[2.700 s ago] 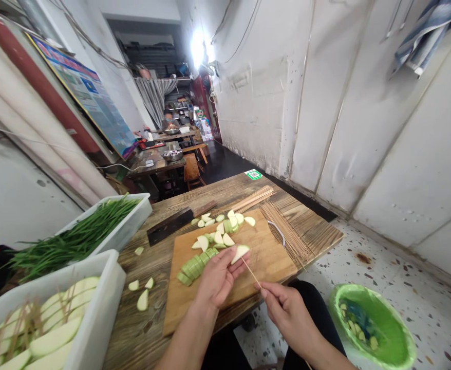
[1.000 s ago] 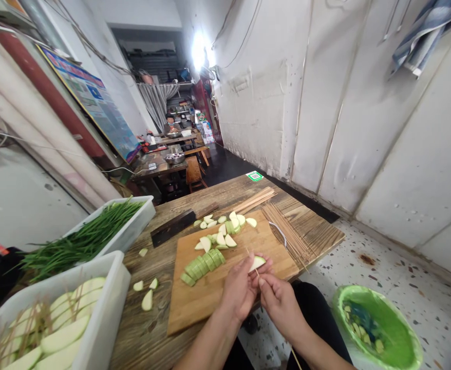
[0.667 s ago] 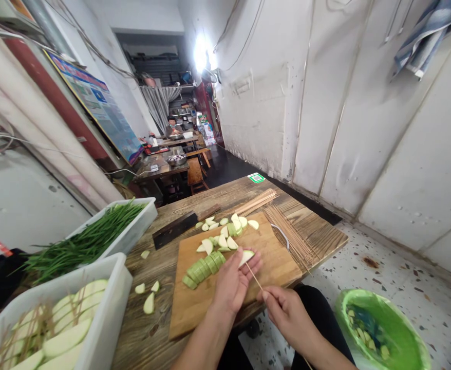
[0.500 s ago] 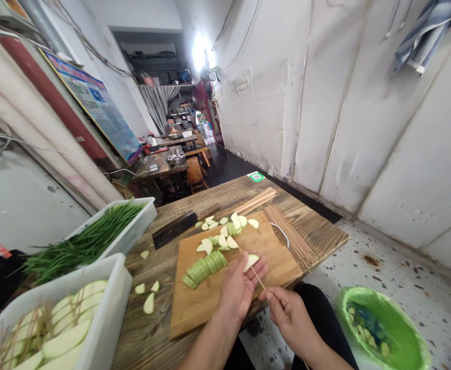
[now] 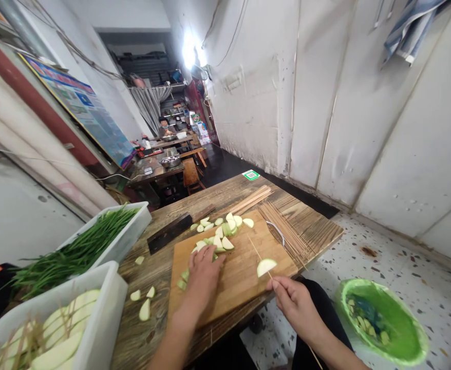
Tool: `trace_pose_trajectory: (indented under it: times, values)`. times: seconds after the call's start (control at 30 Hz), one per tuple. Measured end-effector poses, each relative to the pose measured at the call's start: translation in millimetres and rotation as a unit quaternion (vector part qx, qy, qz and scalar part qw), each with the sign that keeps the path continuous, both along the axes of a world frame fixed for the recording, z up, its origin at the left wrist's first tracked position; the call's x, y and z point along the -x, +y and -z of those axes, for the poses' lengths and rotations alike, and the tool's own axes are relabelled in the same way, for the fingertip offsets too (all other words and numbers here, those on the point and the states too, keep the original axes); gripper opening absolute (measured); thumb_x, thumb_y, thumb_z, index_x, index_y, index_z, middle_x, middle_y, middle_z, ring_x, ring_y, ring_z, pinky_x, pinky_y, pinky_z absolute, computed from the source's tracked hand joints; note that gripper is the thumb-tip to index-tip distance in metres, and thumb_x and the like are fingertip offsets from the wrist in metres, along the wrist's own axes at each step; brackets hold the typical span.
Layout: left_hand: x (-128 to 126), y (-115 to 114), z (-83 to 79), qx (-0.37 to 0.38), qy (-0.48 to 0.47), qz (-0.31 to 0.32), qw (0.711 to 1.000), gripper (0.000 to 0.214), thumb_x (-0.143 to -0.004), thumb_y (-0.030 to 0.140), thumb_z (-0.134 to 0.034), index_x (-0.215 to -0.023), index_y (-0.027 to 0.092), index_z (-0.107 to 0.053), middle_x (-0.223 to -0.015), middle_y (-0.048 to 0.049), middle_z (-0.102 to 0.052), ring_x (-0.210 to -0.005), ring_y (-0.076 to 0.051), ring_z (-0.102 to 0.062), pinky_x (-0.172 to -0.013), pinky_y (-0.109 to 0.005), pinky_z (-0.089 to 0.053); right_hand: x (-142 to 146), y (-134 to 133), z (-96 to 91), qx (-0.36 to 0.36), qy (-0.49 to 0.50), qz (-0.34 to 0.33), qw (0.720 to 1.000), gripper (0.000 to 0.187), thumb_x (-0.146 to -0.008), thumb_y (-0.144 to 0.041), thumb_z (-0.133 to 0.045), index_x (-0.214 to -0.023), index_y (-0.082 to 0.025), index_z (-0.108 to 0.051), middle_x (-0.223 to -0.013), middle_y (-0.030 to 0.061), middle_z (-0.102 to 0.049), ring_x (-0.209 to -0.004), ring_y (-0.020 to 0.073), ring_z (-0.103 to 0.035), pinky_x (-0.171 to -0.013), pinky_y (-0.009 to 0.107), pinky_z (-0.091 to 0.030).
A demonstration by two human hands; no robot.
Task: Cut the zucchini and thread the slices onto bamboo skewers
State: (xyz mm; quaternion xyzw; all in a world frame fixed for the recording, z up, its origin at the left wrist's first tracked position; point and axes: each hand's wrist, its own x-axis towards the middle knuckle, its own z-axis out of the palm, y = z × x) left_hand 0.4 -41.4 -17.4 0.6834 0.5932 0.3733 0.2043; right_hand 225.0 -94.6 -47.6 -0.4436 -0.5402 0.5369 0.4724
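In my right hand (image 5: 297, 303) I pinch a thin wooden skewer (image 5: 254, 247). One half-moon slice of a pale green-skinned vegetable (image 5: 266, 267) is threaded on it, above the right side of the wooden cutting board (image 5: 233, 295). My left hand (image 5: 202, 272) lies palm down over the row of cut slices (image 5: 184, 277) at the board's left, fingers slightly apart and touching them. Its fingertips and part of the row are hidden. Loose half-moon slices (image 5: 227, 242) are heaped behind that hand, toward the board's far edge.
A cleaver (image 5: 169, 234) lies behind the board. Bundles of bare skewers (image 5: 283, 228) are to the right. White tubs hold green chives (image 5: 94, 241) and skewered slices (image 5: 58, 352) at left. A green-lined bin (image 5: 402, 329) stands on the floor. A person (image 5: 164, 126) sits far back.
My left hand has left the skewered slice and moved left onto the row of slices. The right hand keeps the skewer, its slice now uncovered. The view has shifted slightly.
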Motion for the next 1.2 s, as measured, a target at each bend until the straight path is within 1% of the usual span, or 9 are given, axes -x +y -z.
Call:
trace_pose_trajectory:
  times: [0.2,0.33,0.43,0.6,0.73,0.83,1.0,1.1,1.2]
  values:
    - [-0.1,13.1,-17.4,0.093,-0.265,-0.003,0.96,0.027,-0.057,-0.007,-0.065,-0.059,0.021,-0.067,-0.095,-0.0078,-0.066,-0.122,-0.022,-0.04,-0.107,-0.03,-0.02,2.3,-5.3,-6.4,0.004,0.012,-0.017,1.0,0.034,-0.089,-0.046,-0.042,-0.077,-0.016,-0.053,-0.046,-0.0108,-0.025,-0.041,0.0078,-0.022,-0.04,0.021,-0.016]
    - [-12.1,13.7,-23.6,0.098,-0.384,-0.016,0.918,0.015,-0.067,0.006,-0.066,-0.078,0.017,-0.067,-0.094,-0.0066,-0.067,-0.092,-0.015,-0.058,-0.08,-0.019,-0.045,-0.4,-11.0,-8.0,-0.005,0.002,-0.03,1.0,0.032,-0.09,-0.044,-0.041,-0.078,-0.016,-0.053,-0.046,-0.0103,-0.026,-0.042,0.0081,-0.024,-0.04,0.021,-0.018]
    - [-19.2,9.8,-21.3,0.139,-0.446,-0.013,0.884,0.021,-0.074,0.022,-0.065,-0.094,0.015,-0.062,-0.088,-0.0068,-0.067,-0.068,-0.012,-0.06,-0.056,-0.018,-0.047,0.1,-16.2,-7.3,-0.014,-0.013,-0.05,0.999,0.032,-0.092,-0.042,-0.039,-0.078,-0.017,-0.054,-0.048,-0.0099,-0.026,-0.043,0.0081,-0.024,-0.041,0.021,-0.018]
    - [-30.4,5.8,-17.1,0.271,-0.56,-0.008,0.783,0.022,-0.08,0.021,-0.059,-0.1,0.013,-0.059,-0.079,-0.0065,-0.066,-0.05,-0.006,-0.053,-0.042,-0.014,-0.04,7.0,-23.1,-4.7,-0.025,-0.016,-0.083,0.996,0.032,-0.092,-0.041,-0.038,-0.08,-0.017,-0.054,-0.049,-0.0095,-0.026,-0.043,0.0081,-0.024,-0.042,0.022,-0.019]
    - [-37.6,6.5,-19.7,0.339,-0.636,-0.053,0.691,0.016,-0.084,0.017,-0.053,-0.096,0.009,-0.059,-0.084,-0.0117,-0.066,-0.067,-0.014,-0.065,-0.057,-0.023,-0.053,9.8,-24.5,-3.1,-0.02,-0.015,-0.09,0.996,0.034,-0.092,-0.044,-0.038,-0.078,-0.016,-0.053,-0.049,-0.0093,-0.026,-0.043,0.0081,-0.024,-0.041,0.022,-0.019]
    - [-38.2,5.6,-22.1,0.336,-0.639,-0.037,0.69,0.014,-0.083,0.01,-0.052,-0.092,0.004,-0.061,-0.094,-0.0171,-0.066,-0.08,-0.017,-0.066,-0.066,-0.023,-0.054,8.1,-24.8,-3.1,-0.019,-0.015,-0.09,0.996,0.035,-0.092,-0.045,-0.038,-0.078,-0.016,-0.052,-0.049,-0.0092,-0.026,-0.043,0.008,-0.024,-0.041,0.021,-0.019]
    - [-36.3,2.0,-23.4,0.268,-0.621,-0.027,0.736,0.014,-0.077,0.002,-0.056,-0.089,0.005,-0.063,-0.097,-0.0158,-0.066,-0.073,-0.013,-0.064,-0.048,-0.014,-0.049,5.5,-26.0,-3.3,-0.017,-0.01,-0.089,0.996,0.036,-0.091,-0.047,-0.038,-0.077,-0.017,-0.051,-0.049,-0.0098,-0.023,-0.042,0.0079,-0.022,-0.04,0.021,-0.016]
    - [-37.0,1.3,-25.4,0.272,-0.634,-0.047,0.723,0.014,-0.079,0.003,-0.055,-0.09,0.007,-0.062,-0.097,-0.0156,-0.066,-0.074,-0.014,-0.065,-0.047,-0.014,-0.049,6.2,-26.9,-3.1,-0.013,-0.012,-0.104,0.994,0.037,-0.091,-0.049,-0.038,-0.078,-0.017,-0.052,-0.048,-0.0098,-0.024,-0.041,0.0079,-0.022,-0.039,0.021,-0.016]
    - [-37.7,1.9,-27.1,0.285,-0.657,-0.067,0.695,0.015,-0.08,0.006,-0.054,-0.094,0.008,-0.061,-0.099,-0.016,-0.067,-0.085,-0.019,-0.066,-0.066,-0.025,-0.057,6.5,-28.1,-3.0,-0.014,-0.022,-0.111,0.994,0.038,-0.091,-0.049,-0.037,-0.078,-0.017,-0.053,-0.048,-0.0092,-0.026,-0.042,0.0079,-0.023,-0.039,0.021,-0.018]
